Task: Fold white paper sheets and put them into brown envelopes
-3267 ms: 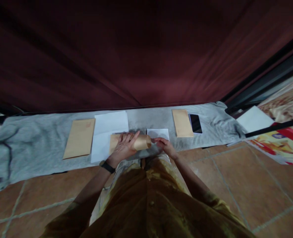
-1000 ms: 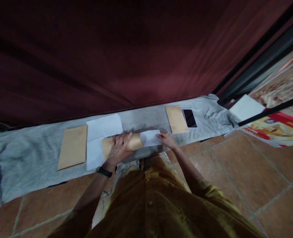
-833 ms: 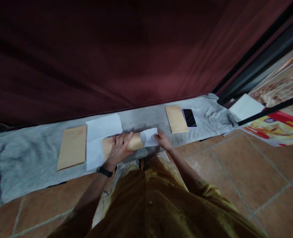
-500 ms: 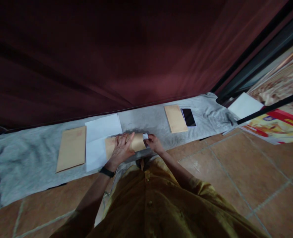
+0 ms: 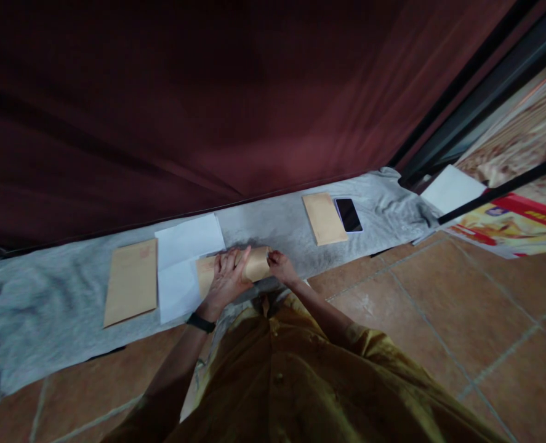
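Observation:
A brown paper envelope (image 5: 258, 264) lies in front of me, its right end bowed open. My left hand (image 5: 229, 277) is across it, thumb and fingers gripping its middle. At the open right end, the closed fingers of my right hand (image 5: 281, 267) touch the mouth; what they pinch is hidden. White paper sheets (image 5: 180, 285) extend from under the envelope's left part. A second brown envelope (image 5: 131, 282) lies flat left of the sheets. Another brown envelope (image 5: 324, 218) lies to the right, beside a dark-screened phone (image 5: 348, 215).
A grey cloth (image 5: 273, 220) covers the long narrow surface under everything. Behind it hangs a dark red curtain (image 5: 254, 123). At the right are a black frame bar (image 5: 508, 186), a white sheet (image 5: 453, 192) and a printed red and yellow box (image 5: 517, 224). Tiled floor (image 5: 420, 326) lies below.
The white paper that stuck out of the envelope's right end is out of sight. My right hand has moved slightly left, against the mouth. My left hand keeps its hold.

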### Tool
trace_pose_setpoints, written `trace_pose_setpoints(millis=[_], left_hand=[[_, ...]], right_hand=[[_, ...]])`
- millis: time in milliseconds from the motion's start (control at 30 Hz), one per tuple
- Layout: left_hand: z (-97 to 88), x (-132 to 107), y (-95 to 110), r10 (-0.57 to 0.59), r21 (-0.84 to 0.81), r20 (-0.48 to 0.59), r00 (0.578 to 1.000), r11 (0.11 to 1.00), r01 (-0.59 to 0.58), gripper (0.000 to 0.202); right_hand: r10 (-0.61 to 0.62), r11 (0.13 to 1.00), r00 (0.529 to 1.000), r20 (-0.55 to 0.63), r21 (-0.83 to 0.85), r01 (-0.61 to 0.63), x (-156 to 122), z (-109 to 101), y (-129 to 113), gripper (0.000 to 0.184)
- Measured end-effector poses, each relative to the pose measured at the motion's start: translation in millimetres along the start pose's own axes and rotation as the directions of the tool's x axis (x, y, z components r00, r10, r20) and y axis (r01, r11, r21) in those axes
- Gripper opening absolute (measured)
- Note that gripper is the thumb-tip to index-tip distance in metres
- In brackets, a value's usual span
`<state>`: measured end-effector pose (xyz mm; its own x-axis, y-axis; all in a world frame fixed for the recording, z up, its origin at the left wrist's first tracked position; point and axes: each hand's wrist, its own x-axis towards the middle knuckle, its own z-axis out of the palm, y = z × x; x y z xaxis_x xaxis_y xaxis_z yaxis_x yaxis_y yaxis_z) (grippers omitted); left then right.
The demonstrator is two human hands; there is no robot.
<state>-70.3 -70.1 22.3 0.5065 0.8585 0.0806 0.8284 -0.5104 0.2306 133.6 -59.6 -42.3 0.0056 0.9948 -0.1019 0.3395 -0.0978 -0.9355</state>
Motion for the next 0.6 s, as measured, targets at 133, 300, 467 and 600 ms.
trace_pose_setpoints(millis=[133,300,467,600], left_hand=[[-2.6,2,3,0.002,-0.001,0.012,1.000,1.000,-0.002,0.104],[0.0,2,1,0.025,0.009,0.026,0.999,1.000,-0.026,0.104],[-3.6,-4,5,0.040,-0.070,-0.088,0.995,0.996,-0.047,0.084],[4.4,-22,22,-0.255,-0.374,-0.294,0.921,0.918,0.135,0.061]], right_hand=[[0.040,0.999,0.998,-0.038,0.020,-0.040,-2,-1,1,0.020],[0.072,0.993,0.995,-0.069,0.094,-0.065,-5,-2,0,0.024],[0.104,0.976,0.986,-0.127,0.202,-0.077,-5,-5,-2,0.025],[0.150,0.943,0.974,-0.170,0.321,-0.089,-1,-5,-1,0.030]])
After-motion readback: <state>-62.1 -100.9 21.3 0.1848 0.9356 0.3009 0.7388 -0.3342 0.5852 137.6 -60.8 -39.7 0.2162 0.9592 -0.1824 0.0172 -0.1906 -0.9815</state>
